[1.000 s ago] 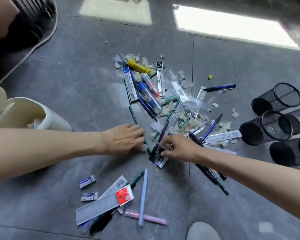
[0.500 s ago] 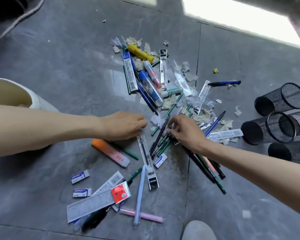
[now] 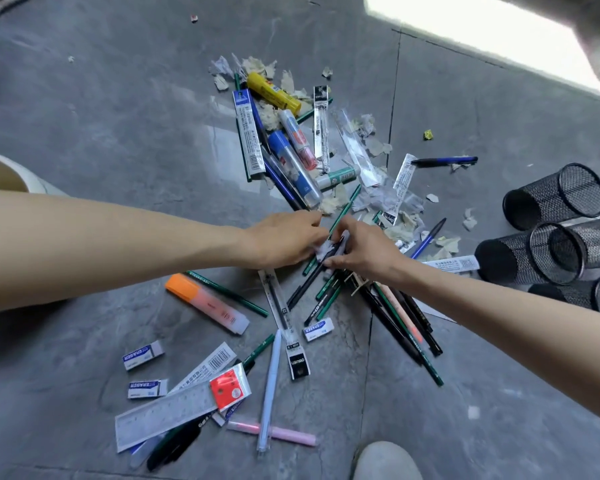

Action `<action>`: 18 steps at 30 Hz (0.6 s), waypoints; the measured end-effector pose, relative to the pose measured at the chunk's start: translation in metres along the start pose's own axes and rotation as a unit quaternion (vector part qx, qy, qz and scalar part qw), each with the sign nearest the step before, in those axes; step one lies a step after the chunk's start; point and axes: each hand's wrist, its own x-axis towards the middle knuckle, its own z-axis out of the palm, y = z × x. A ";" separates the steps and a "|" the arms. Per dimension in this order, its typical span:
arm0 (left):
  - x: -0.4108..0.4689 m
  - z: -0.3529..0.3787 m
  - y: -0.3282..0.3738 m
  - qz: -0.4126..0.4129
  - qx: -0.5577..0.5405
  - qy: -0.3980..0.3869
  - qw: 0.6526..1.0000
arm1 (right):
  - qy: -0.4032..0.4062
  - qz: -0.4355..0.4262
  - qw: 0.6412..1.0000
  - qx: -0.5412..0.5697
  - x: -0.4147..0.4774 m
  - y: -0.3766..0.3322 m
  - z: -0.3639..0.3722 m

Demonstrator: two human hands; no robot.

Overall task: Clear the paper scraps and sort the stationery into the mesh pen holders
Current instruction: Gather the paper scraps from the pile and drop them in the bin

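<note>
Left hand point(image 3: 284, 239) and right hand point(image 3: 366, 252) meet over the pen pile point(image 3: 326, 292).
The paper scrap point(image 3: 322, 250) lies between them, pinched by the right; the left's grip cannot be told.

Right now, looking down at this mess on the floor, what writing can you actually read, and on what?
"ERASER": three white-and-blue block erasers.
"deli", upside down: black card end of the clear refill packet.
Small print on the long blue-and-white packet, the barcoded white packet and the clear plastic ruler: too small to read.
</note>
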 end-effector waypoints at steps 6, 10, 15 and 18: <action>-0.007 -0.001 -0.009 -0.057 -0.108 0.011 0.992 | -0.044 0.018 0.999 0.010 -0.006 0.005 -0.003; -0.015 -0.004 -0.009 -0.106 -0.183 0.027 0.977 | 0.012 0.029 0.999 0.039 -0.008 -0.001 -0.001; -0.020 -0.003 -0.006 -0.187 -0.269 0.057 0.943 | 0.012 -0.018 0.991 -0.133 -0.006 -0.023 -0.001; -0.019 -0.005 -0.007 -0.199 -0.311 0.052 0.928 | -0.016 -0.034 0.984 -0.175 -0.002 -0.020 0.001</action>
